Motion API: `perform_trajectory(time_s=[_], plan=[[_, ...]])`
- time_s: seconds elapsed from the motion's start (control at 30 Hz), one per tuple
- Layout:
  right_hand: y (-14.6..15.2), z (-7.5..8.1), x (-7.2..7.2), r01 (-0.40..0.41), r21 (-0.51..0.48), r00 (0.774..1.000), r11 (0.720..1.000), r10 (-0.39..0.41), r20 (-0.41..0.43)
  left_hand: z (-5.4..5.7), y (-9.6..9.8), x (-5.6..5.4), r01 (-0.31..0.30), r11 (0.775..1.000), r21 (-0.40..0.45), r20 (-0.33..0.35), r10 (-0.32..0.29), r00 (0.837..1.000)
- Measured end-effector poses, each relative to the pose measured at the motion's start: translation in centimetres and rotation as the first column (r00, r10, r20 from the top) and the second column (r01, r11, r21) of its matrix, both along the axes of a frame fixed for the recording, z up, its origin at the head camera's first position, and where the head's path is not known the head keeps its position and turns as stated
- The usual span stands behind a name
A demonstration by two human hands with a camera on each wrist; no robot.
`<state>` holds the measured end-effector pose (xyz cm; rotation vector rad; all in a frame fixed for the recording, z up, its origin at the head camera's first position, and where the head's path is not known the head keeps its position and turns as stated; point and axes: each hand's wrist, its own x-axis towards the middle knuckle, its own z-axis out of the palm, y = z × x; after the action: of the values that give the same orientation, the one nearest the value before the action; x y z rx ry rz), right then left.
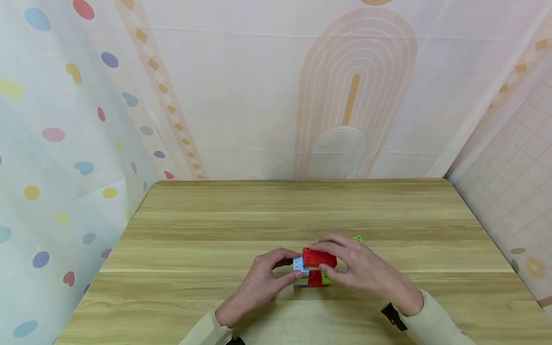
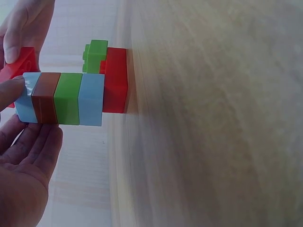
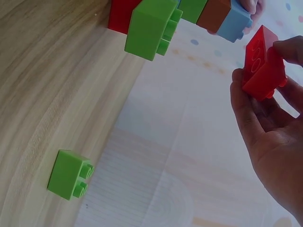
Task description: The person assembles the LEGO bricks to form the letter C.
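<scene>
A red toy building brick (image 1: 320, 258) is gripped between the thumb and fingers of my right hand (image 1: 360, 268), beside and slightly above the top of a brick tower. My left hand (image 1: 265, 280) pinches the tower's top light blue brick (image 2: 27, 97). Below that come a brown brick (image 2: 46, 100), a green brick (image 2: 67, 100) and another light blue brick (image 2: 91, 100). They stand on one end of a long red brick (image 2: 116, 82) on the table. At its other end sits a short green brick (image 3: 149, 30). The held red brick's hollow underside shows in the right wrist view.
A loose green brick (image 3: 66, 175) stands on the wooden table (image 1: 194, 230), past my right hand and mostly hidden by it in the head view. Patterned cloth (image 1: 241, 96) hangs behind the table and at both sides.
</scene>
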<state>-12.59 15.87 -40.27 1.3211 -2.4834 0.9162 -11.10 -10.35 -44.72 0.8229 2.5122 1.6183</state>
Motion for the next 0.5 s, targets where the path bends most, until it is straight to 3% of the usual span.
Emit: perform_trajectory(time_s=[0.5], plan=[[-0.29, -0.71, -0.03, -0.042, 0.007, 0.996, 0.999, 0.043, -0.072, 0.09, 0.03, 0.09, -0.008, 1.0, -0.009, -0.018, 0.008, 1.0]])
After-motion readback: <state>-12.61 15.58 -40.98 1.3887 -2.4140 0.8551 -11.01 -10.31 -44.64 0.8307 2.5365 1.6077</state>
